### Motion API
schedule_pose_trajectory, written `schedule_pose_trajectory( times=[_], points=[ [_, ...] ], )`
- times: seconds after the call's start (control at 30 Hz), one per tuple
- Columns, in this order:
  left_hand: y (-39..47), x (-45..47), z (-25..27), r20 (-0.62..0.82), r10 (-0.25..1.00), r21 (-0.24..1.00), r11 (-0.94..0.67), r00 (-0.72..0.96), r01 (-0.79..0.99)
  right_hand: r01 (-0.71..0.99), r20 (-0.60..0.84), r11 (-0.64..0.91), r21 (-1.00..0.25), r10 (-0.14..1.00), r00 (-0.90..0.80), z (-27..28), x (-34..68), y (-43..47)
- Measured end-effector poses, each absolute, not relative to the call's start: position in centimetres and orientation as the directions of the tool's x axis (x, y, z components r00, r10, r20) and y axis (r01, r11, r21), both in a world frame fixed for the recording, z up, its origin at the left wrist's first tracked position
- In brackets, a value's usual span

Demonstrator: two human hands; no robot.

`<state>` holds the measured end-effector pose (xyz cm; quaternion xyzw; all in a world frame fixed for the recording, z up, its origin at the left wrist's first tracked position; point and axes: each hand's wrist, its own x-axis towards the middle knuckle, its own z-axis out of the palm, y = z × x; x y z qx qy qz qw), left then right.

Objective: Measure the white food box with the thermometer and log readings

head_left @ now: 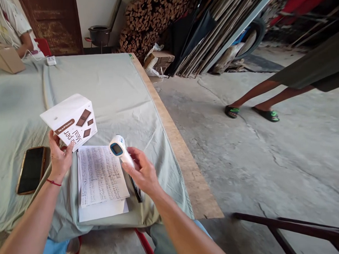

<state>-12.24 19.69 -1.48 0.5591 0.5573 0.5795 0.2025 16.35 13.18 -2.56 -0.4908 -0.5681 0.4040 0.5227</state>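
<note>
My left hand (60,156) grips the lower corner of a white cardboard box (72,118) printed with brown chocolate pieces, tilted above the cloth. In my right hand (143,171) is a white infrared thermometer (121,149), held by its handle with its small blue-rimmed screen facing me. Between the two hands lie sheets of handwritten paper (101,178), stacked on the table. A black pen (136,190) rests beside the sheets, partly hidden under my right hand. Left of my left wrist lies a phone (31,170) in a brown case, its screen dark.
A pale green cloth (114,80) covers the table, whose bare wooden edge (184,160) shows at right. A person sits behind a brown carton (5,57) at far left; another person's legs (258,93) stand at right. Stacked firewood (156,15) fills the back.
</note>
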Motion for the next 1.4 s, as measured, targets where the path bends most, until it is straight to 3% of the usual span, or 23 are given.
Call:
schedule_pose_trajectory(
  times=[0.13,0.27,0.43,0.57,0.67,0.83,1.0,1.23,1.4],
  points=[
    [19.6,-12.0,-2.3,0.45,0.824,0.859,-0.295,-0.343,0.419,0.588,0.324,0.169,-0.791,0.931,0.169,-4.5,18.7,14.5],
    [18.5,-11.2,-1.5,0.606,0.708,0.721,-0.296,-0.362,0.627,0.756,0.359,0.123,-0.643,0.92,0.156,-6.2,20.2,15.5],
    [16.1,-8.8,-0.4,0.798,0.601,0.407,-0.503,-0.029,0.763,0.868,0.412,0.129,-0.479,0.906,0.092,-6.2,20.1,15.1],
    [14.4,-7.2,-0.9,0.641,0.719,0.294,-0.555,0.27,0.778,0.894,0.501,0.227,-0.386,0.865,-0.003,-4.8,19.0,13.8],
    [14.0,-7.1,-1.8,0.471,0.784,0.24,-0.556,0.405,0.796,0.87,0.414,0.265,-0.415,0.907,-0.078,-4.2,18.4,12.6],
    [15.2,-8.2,-3.2,0.293,0.876,0.202,-0.448,0.383,0.871,0.905,0.157,0.167,-0.391,0.981,-0.112,-4.2,18.5,11.5],
    [16.4,-8.7,-3.3,0.194,0.919,0.206,-0.38,0.343,0.902,0.855,0.177,0.264,-0.446,0.963,-0.205,-4.4,18.9,11.7],
    [16.9,-8.9,-3.2,0.221,0.93,0.243,-0.344,0.294,0.907,0.473,0.211,0.235,-0.849,0.972,-0.104,-4.3,19.1,12.4],
    [17.3,-9.9,-3.0,0.32,0.91,0.301,-0.362,0.264,0.882,0.137,0.209,0.225,-0.965,0.97,-0.122,-4.5,18.8,12.5]
  ],
)
